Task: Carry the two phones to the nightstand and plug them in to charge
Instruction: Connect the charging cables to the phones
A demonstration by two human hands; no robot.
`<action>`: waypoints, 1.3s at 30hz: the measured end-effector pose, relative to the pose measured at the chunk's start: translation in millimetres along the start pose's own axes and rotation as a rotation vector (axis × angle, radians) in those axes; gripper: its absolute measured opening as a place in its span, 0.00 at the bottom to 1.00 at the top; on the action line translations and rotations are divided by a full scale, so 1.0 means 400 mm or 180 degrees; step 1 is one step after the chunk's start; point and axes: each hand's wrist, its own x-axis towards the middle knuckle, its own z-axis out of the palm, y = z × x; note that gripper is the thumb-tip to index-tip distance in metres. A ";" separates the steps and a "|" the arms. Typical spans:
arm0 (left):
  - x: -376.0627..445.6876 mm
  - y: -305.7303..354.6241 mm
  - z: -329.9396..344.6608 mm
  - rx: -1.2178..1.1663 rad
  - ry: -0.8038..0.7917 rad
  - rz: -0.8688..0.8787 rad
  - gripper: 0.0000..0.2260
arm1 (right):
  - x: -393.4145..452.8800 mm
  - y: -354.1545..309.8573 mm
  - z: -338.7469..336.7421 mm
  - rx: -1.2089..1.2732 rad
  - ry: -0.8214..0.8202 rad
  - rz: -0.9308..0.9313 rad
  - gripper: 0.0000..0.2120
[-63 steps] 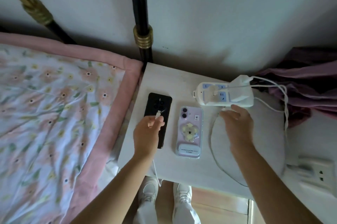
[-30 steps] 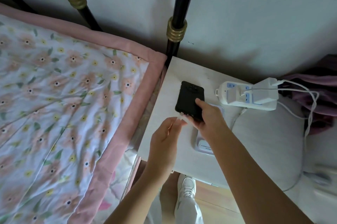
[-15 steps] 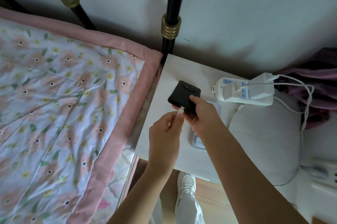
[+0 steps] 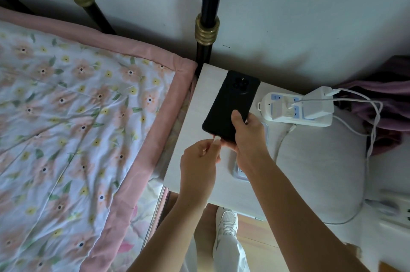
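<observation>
A black phone (image 4: 230,103) lies back-up over the left part of the white nightstand (image 4: 199,105), its near end held in my right hand (image 4: 248,136). My left hand (image 4: 199,156) pinches a white charging plug (image 4: 216,138) right at the phone's bottom edge. The second phone (image 4: 240,173), in a pale lilac case, lies flat on the nightstand, mostly hidden under my right wrist. A white power strip (image 4: 288,110) with two white chargers plugged in sits at the back of the nightstand, white cables (image 4: 375,121) looping off to the right.
A bed with a flowered, pink-edged quilt (image 4: 77,127) borders the nightstand on the left, with a black and brass bedpost (image 4: 207,28) at the corner. A purple cloth (image 4: 390,98) lies at the right. Another white socket block (image 4: 397,212) sits at the lower right.
My right hand left the power strip, took the black phone and tilted it up; now the phone lies flatter. My left hand brought the plug to the phone's bottom edge.
</observation>
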 end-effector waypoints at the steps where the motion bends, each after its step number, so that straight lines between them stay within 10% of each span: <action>1: 0.001 -0.004 0.002 0.0021 0.0022 -0.0001 0.15 | 0.002 -0.001 0.002 -0.0007 -0.0026 -0.0057 0.02; 18: 0.050 -0.042 -0.030 -0.0277 -0.0289 -0.0523 0.07 | 0.037 0.038 0.018 -0.0421 -0.0200 -0.0429 0.05; 24: 0.125 -0.060 -0.037 -0.0769 -0.0199 -0.0500 0.23 | 0.036 0.120 0.006 -0.0221 -0.0294 -0.0055 0.03; 39: 0.135 -0.142 0.035 0.0886 0.0671 0.0867 0.12 | 0.030 0.212 0.055 -0.0831 0.0503 -0.0481 0.26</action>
